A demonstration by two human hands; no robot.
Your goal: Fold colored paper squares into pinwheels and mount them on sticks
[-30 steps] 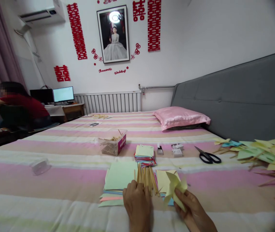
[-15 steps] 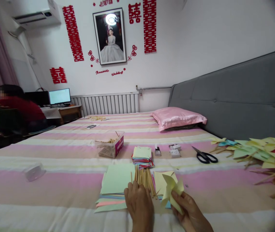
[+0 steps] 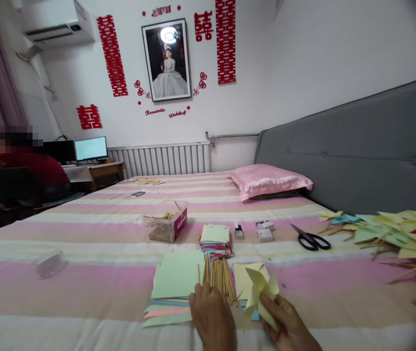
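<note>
My right hand (image 3: pixel 288 319) pinches a pale yellow paper pinwheel (image 3: pixel 261 295) between thumb and fingers, low in the view. To its left, my left hand (image 3: pixel 213 317) is closed, knuckles up, at the near ends of a bundle of thin wooden sticks (image 3: pixel 220 275). One wooden stick (image 3: pixel 198 273) pokes up from its fingertips, apart from the bundle; its lower end is hidden. Left of the sticks lies a stack of green and coloured paper sheets (image 3: pixel 178 275). Yellow paper squares (image 3: pixel 246 277) lie behind the pinwheel, and a smaller stack of coloured squares (image 3: pixel 215 236) sits beyond the sticks.
On the striped bed stand a clear box of sticks (image 3: pixel 166 226), small boxes (image 3: pixel 265 235) and black-handled scissors (image 3: pixel 312 240). Finished pinwheels (image 3: pixel 394 231) pile up at right. A clear lid (image 3: pixel 49 264) lies left, a pink pillow (image 3: pixel 269 180) far back. A person (image 3: pixel 32 168) sits far left.
The view has tilted up slightly, so the whole scene sits a little lower. Both hands stay nearly in place, the left shifting slightly; the right keeps hold of the pinwheel.
</note>
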